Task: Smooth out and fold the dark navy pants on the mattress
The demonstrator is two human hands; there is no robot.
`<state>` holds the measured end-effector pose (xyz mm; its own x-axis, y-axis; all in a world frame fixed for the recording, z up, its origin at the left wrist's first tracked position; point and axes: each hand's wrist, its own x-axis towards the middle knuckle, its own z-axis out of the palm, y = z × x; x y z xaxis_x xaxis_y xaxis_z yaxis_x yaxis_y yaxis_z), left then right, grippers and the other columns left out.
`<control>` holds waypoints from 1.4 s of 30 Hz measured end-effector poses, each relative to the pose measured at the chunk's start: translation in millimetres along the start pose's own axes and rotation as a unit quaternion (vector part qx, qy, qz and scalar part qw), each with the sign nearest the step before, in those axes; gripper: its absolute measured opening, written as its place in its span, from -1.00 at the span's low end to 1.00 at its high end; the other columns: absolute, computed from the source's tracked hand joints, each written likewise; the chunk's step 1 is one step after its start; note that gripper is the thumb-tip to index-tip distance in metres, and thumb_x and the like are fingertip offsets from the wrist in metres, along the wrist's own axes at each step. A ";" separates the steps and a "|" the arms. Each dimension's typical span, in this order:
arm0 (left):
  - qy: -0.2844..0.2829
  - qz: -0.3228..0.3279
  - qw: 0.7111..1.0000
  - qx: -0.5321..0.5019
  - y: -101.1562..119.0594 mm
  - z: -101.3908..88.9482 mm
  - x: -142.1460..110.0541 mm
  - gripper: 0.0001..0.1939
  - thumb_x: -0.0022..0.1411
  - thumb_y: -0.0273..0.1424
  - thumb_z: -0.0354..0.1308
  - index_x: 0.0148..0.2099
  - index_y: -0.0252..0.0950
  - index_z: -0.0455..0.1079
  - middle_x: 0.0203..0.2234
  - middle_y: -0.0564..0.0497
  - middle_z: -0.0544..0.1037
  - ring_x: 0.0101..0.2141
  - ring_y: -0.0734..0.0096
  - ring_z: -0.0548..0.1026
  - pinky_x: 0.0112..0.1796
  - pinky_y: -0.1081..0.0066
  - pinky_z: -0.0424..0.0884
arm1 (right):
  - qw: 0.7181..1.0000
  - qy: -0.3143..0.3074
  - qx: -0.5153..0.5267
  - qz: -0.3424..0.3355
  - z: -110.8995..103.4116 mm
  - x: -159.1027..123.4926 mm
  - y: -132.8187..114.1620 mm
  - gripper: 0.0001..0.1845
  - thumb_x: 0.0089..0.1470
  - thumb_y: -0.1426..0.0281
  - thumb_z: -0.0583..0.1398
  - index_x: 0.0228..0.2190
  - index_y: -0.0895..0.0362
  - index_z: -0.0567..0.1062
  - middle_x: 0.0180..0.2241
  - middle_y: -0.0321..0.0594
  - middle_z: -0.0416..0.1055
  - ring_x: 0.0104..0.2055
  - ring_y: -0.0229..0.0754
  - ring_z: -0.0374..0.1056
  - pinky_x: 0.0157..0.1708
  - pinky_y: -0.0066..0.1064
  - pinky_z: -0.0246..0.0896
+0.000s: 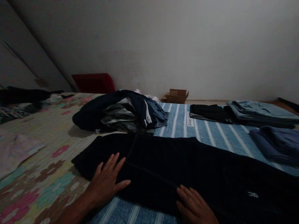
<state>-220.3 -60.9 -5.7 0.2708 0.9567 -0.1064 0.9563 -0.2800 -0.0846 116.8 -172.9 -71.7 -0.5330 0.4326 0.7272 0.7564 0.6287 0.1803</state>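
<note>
Ok so, dim room, but here's the setup: a black garment (pixel 163 168) (could be very dark navy, hard to tell in this light) lies stretched out flat right in front of the person, across a blue striped sheet (pixel 179 124) and overlapping the edge of a floral quilt (pixel 49 165). It has a visible stitched seam and a small white logo (pixel 252 194).

The left hand (pixel 105 183) is pressed flat on it with the fingers (pixel 114 163) spread wide, and the right hand (pixel 193 205) rests nearby with its fingers (pixel 187 194) closer together. Neither one is pinching anything. Flat palms like that seem to be there to hold the cloth down and keep it smooth.

Past it there's a loose heap of clothes (pixel 119 112), while folded black clothes (pixel 210 113), folded light denim jeans (pixel 261 113) and a folded blue item (pixel 275 146) sit apart to the right, looks like sorted stacks. A cardboard box (pixel 176 95) and a red cushion (pixel 93 83) sit back by the wall (pixel 187 40).
</note>
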 end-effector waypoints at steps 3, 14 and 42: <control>-0.006 -0.029 0.999 -0.016 11.5 -11.4 10.7 -0.20 0.08 0.11 -0.03 0.23 -0.29 0.14 0.25 -0.25 0.01 0.23 -0.08 -0.04 0.11 -0.08 0.00 | 1.000 0.018 0.001 0.013 4.2 -3.1 -1.3 -0.67 0.25 0.46 -0.07 -0.27 0.07 0.49 -0.21 -0.25 0.52 -0.13 -0.25 0.42 -0.06 -0.42 0.26; 0.045 0.047 0.998 0.001 56.8 18.6 35.3 -0.26 0.16 0.07 -0.11 0.26 -0.24 0.07 0.26 -0.19 -0.01 0.25 0.01 -0.09 0.12 -0.08 -0.04 | 0.985 0.127 0.006 0.117 29.0 -5.1 -17.2 -0.71 0.24 0.41 -0.03 -0.40 0.05 0.45 -0.25 -0.29 0.51 -0.11 -0.29 0.39 0.06 -0.37 0.12; 0.064 0.154 0.984 -0.060 145.0 -21.5 74.4 -0.37 0.27 -0.05 -0.15 0.21 -0.38 0.16 0.25 -0.25 0.04 0.25 0.09 -0.06 0.14 0.01 0.01 | 0.990 0.109 -0.037 0.085 59.4 -24.6 -20.8 -0.89 0.16 0.30 0.10 -0.35 0.01 0.42 -0.18 -0.32 0.48 -0.08 -0.25 0.38 0.03 -0.33 0.18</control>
<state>-59.2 -28.6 -4.6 0.5547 0.8318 0.0175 0.8304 -0.5548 0.0506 91.6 -158.3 -132.7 -0.3066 0.3734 0.8756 0.8586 0.5056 0.0850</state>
